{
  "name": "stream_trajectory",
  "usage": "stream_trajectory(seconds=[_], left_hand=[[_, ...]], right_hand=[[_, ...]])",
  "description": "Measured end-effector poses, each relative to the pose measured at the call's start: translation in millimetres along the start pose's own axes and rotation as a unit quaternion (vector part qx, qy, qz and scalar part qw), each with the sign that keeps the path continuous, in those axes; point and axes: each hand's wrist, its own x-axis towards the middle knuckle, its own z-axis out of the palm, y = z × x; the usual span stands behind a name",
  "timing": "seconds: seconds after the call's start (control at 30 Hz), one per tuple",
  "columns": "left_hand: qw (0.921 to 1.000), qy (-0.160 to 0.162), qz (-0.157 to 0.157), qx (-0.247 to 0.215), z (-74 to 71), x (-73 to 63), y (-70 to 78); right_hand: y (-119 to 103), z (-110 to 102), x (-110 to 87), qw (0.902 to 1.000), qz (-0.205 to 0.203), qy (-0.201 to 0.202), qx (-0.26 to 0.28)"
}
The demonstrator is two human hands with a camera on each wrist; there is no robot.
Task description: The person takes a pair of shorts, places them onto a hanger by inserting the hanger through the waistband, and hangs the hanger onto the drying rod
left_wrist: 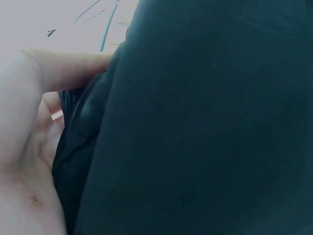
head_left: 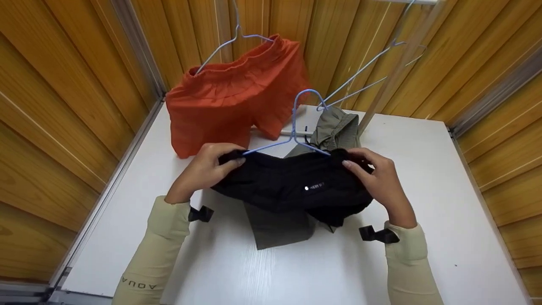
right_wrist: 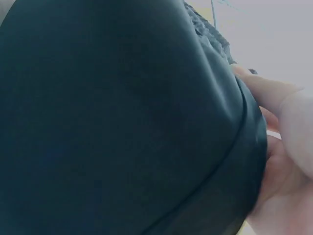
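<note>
Black shorts [head_left: 292, 182] with a small white print are held up by both hands over the table. A blue wire hanger [head_left: 293, 123] reaches down into their waistband, its lower arms hidden by the cloth. My left hand [head_left: 211, 167] pinches the waistband at the left end, thumb in front. At the opposite end my right hand [head_left: 377, 178] grips it the same way. Dark cloth of the shorts fills most of the left wrist view, beside the left thumb [left_wrist: 73, 68]. In the right wrist view the gathered waistband shows near the right thumb [right_wrist: 266, 90].
Orange shorts [head_left: 220, 106] hang on another wire hanger [head_left: 218, 48] at the back left. Behind the black pair are grey-green shorts [head_left: 334, 131], partly hidden, by a wooden rack post [head_left: 391, 76]. The white table [head_left: 423, 203] meets wood-panelled walls [head_left: 338, 55].
</note>
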Motion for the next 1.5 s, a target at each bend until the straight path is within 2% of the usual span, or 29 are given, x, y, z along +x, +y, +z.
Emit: stream_trajectory(seconds=[0.17, 0.27, 0.43, 0.6, 0.77, 0.93, 1.23, 1.5], left_hand=[[0.9999, 0.012, -0.008, 0.003, 2.4, 1.2, -3.1], [0.9996, 0.013, -0.023, 0.004, 4.9, 2.5, -5.4], [0.9973, 0.026, -0.065, 0.02, 9.9, 4.7, -8.4], [0.9913, 0.03, -0.121, 0.041, 15.1, 8.9, -11.3], [0.9849, 0.027, -0.171, 0.015, 19.3, 11.7, -16.3], [0.9791, 0.034, -0.2, -0.016, 21.3, 14.1, -18.9], [0.9727, 0.073, -0.218, -0.033, 17.5, 22.4, -10.1], [0.9756, 0.102, -0.19, -0.042, 12.5, 29.5, 1.1]], right_hand=[[3.2, -5.6, -0.4, 0.9991, 0.037, 0.019, -0.002], [1.8, -8.4, -1.1, 0.9974, 0.066, 0.027, 0.006], [2.7, -8.1, -4.2, 0.9955, 0.084, 0.031, 0.031], [4.4, -4.1, -8.1, 0.9945, 0.096, 0.026, 0.035], [9.2, 1.8, -11.4, 0.9934, 0.108, 0.021, 0.032], [13.2, 5.6, -16.7, 0.9929, 0.11, 0.015, 0.043], [23.1, 12.2, -25.1, 0.9925, 0.114, -0.013, 0.044], [31.9, 19.6, -32.3, 0.9857, 0.149, -0.074, 0.028]])
